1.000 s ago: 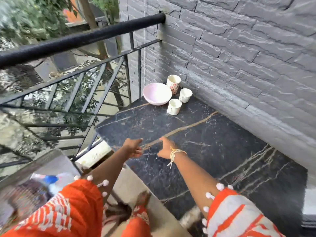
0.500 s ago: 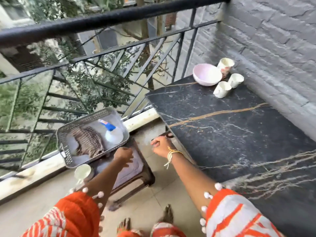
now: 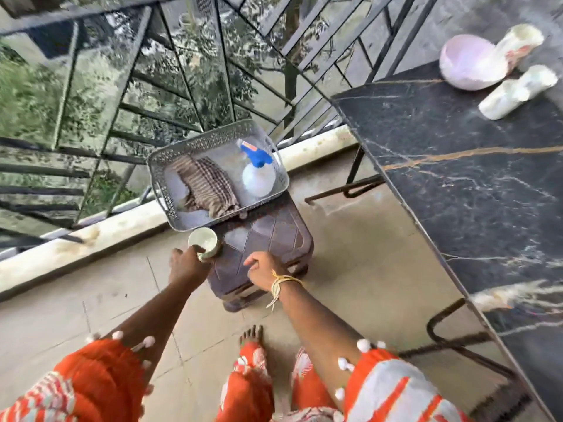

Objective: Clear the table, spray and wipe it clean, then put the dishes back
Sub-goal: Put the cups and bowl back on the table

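Observation:
My left hand (image 3: 187, 266) grips the near rim of a small white cup (image 3: 203, 241) at the left corner of a brown stool (image 3: 268, 233). My right hand (image 3: 265, 266) hovers over the stool's front edge, fingers loosely curled and holding nothing. A grey basket (image 3: 201, 141) sits on the stool's far side, holding a striped cloth (image 3: 207, 184) and a white spray bottle (image 3: 259, 178) with a blue head. The black marble table (image 3: 472, 193) stands to the right. At its far corner, blurred, are a pink bowl (image 3: 469, 62) and three white cups (image 3: 502, 102).
A black metal railing (image 3: 182, 86) with a pale curb (image 3: 91, 242) runs behind the stool. The table's dark metal legs (image 3: 451, 345) reach onto the tiled floor at right. My bare foot (image 3: 253, 333) stands just in front of the stool.
My view swung left and down from the table to the stool. Both hands left the table edge; my left hand has closed on the white cup at the stool's corner.

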